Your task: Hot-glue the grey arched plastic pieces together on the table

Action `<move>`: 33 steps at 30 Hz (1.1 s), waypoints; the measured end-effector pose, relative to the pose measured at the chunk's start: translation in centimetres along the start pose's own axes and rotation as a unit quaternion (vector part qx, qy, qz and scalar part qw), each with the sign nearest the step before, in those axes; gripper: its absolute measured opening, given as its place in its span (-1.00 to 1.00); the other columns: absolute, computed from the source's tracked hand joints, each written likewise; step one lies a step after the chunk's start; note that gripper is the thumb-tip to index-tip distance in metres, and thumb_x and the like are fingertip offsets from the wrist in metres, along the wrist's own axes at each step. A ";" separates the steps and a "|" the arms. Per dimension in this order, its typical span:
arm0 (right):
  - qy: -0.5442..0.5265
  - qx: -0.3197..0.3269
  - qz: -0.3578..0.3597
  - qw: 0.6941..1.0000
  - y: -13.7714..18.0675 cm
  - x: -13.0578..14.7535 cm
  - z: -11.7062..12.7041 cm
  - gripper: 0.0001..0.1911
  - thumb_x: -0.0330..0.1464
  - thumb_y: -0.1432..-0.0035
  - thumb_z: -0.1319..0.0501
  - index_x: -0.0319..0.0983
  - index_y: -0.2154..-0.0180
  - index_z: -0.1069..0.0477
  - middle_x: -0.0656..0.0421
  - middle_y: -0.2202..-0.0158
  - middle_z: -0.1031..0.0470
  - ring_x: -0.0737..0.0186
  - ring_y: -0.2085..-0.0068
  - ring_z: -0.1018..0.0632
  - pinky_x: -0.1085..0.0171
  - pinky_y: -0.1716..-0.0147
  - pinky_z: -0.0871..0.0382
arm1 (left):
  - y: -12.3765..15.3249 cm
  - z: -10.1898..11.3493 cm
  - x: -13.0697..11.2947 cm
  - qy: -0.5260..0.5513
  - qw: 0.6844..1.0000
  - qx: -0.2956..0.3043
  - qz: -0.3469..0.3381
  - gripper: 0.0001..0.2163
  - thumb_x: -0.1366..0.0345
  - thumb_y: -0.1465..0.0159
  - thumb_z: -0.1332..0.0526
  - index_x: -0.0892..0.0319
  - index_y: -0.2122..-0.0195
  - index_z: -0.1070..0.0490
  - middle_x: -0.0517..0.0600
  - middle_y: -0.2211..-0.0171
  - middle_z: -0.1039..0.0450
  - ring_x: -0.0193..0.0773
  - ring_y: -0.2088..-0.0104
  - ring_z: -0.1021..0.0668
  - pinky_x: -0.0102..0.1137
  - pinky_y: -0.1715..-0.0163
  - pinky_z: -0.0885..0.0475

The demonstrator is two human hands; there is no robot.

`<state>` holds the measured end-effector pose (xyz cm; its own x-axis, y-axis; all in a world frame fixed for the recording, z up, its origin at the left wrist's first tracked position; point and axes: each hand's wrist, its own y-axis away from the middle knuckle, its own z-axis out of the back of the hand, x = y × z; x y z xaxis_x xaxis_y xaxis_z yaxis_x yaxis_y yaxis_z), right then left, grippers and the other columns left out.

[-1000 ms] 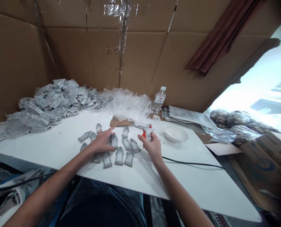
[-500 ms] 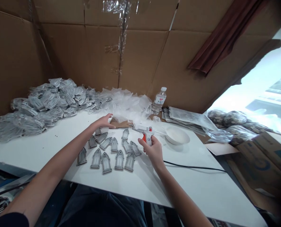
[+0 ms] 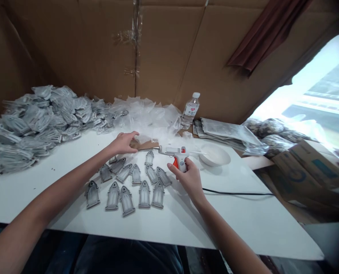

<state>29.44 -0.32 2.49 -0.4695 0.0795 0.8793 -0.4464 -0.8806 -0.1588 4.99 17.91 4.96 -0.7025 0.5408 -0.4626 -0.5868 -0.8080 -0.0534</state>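
- Left hand (image 3: 123, 144): has drawn away from the arched grey plaques (image 3: 144, 195), which now lie spread out just below its loosely parted fingers.
- Right hand (image 3: 188, 179): fingers curled round the grip of the hot glue gun (image 3: 173, 151) (nozzle aimed toward the left fingertips).

- A makeshift assembly workshop
- Flattened cardboard sheets (image 3: 166, 49) taped across the wall
- A white worktable (image 3: 243, 224) bearing a hot glue gun (image 3: 176, 155)
- A large heap of grey parts in plastic bags (image 3: 35, 121)

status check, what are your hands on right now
Right hand gripping glue gun. Left hand open, beside cardboard scrap. Arched tags spread on table below and between hands.
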 end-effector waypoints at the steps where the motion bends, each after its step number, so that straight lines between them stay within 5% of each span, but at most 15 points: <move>1: 0.007 -0.005 0.000 1.000 -0.1 0.1 0.1 -0.46 0.05 0.12 -0.37 -0.14 0.49 -0.12 0.34 0.60 -0.19 0.32 0.53 -0.30 0.31 0.55 -0.17 | 0.3 0.0 -0.5 0.000 1.000 0.005 -0.021 -0.38 0.15 -0.16 -0.39 0.11 -0.22 -0.27 0.13 -0.08 -0.46 0.09 -0.08 -0.49 -0.05 -0.11 -0.37; 6: 0.049 -0.028 0.011 0.998 -0.7 0.7 1.2 -0.52 0.01 0.11 -0.35 -0.15 0.47 -0.17 0.32 0.58 -0.24 0.32 0.51 -0.29 0.30 0.52 -0.18 | 0.9 -0.9 -2.2 0.020 0.988 0.054 -0.140 -0.60 0.13 -0.19 -0.27 0.11 -0.04 -0.41 0.07 0.04 -0.54 0.02 0.06 -0.57 -0.24 0.14 -0.46; 13: 0.190 -0.090 0.060 0.976 -2.6 1.1 3.0 -0.62 -0.11 0.20 -0.29 -0.13 0.47 -0.15 0.31 0.60 -0.23 0.31 0.52 -0.22 0.29 0.50 -0.06 | 1.2 -2.5 -1.3 0.022 0.957 0.076 -0.280 -0.74 0.14 -0.35 -0.16 0.09 0.02 -0.51 0.11 -0.01 -0.53 -0.02 -0.02 -0.54 -0.15 -0.08 -0.37; 23: 0.323 -0.121 0.086 0.935 -3.9 0.0 1.5 -0.64 -0.08 0.10 -0.22 -0.13 0.42 -0.12 0.29 0.58 -0.26 0.31 0.56 -0.24 0.32 0.54 -0.04 | 2.4 -4.1 -0.7 0.025 0.931 0.126 -0.342 -0.53 0.02 -0.39 -0.16 -0.11 -0.31 -0.26 0.00 -0.28 -0.35 -0.01 -0.25 -0.42 -0.11 -0.29 -0.26; 33: 0.400 -0.147 0.169 0.889 -3.2 -2.2 0.2 -0.70 -0.11 -0.05 -0.18 -0.14 0.43 -0.14 0.31 0.65 -0.15 0.34 0.61 -0.23 0.34 0.58 0.01 | 1.7 -4.5 -0.4 -0.021 0.914 0.146 -0.379 -0.48 0.00 -0.43 -0.08 -0.01 -0.37 -0.17 0.01 -0.32 -0.29 -0.01 -0.27 -0.40 -0.08 -0.30 -0.24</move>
<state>32.06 2.19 1.18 -0.9533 0.2447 0.1769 -0.3020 -0.7670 -0.5662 6.03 15.26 1.05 -0.0617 0.9328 -0.3550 -0.9891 -0.1048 -0.1035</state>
